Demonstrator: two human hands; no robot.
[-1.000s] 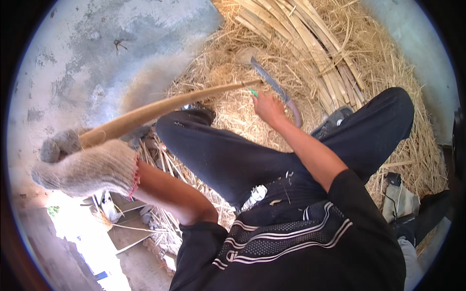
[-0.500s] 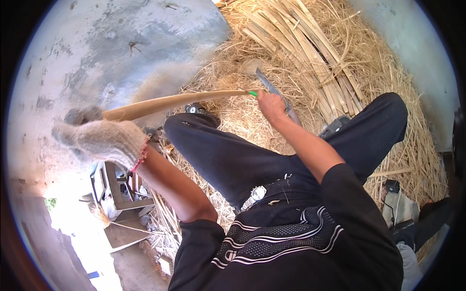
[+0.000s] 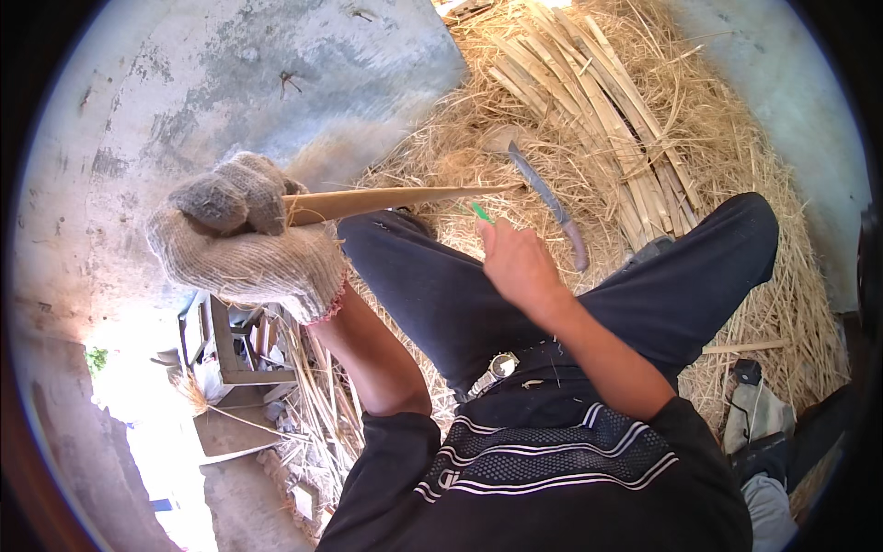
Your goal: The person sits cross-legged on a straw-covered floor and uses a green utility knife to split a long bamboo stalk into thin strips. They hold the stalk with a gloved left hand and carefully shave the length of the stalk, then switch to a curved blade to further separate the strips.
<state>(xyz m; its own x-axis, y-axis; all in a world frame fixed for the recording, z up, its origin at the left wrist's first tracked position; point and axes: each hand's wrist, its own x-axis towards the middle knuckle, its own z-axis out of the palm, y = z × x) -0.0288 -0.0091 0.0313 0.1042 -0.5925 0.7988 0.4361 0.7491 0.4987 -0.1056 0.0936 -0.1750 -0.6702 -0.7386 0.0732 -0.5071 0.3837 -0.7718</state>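
My left hand [image 3: 244, 235], in a grey knitted work glove, is closed round one end of a long flat bamboo strip [image 3: 386, 199]. The strip points to the right and narrows to its far end. Bare, my right hand [image 3: 522, 265] is closed on a small green object [image 3: 480, 212], of which only a short piece shows beyond the fingers; its kind is hidden. That green piece sits just below the strip, seemingly apart from it. Beyond my right hand, a long curved knife [image 3: 544, 191] with a brownish handle rests on the shavings.
Thin shavings [image 3: 736, 184] cover the floor around my crossed legs. A bundle of split bamboo strips [image 3: 616, 120] lies at the far right. A wristwatch [image 3: 501, 366] is on my lap. At left stand a grey wall [image 3: 368, 55] and a dark frame [image 3: 225, 340].
My left hand has moved right and appears larger, and the bamboo strip looks shorter. My right hand has come back toward my body, away from the strip's tip, uncovering the knife's handle.
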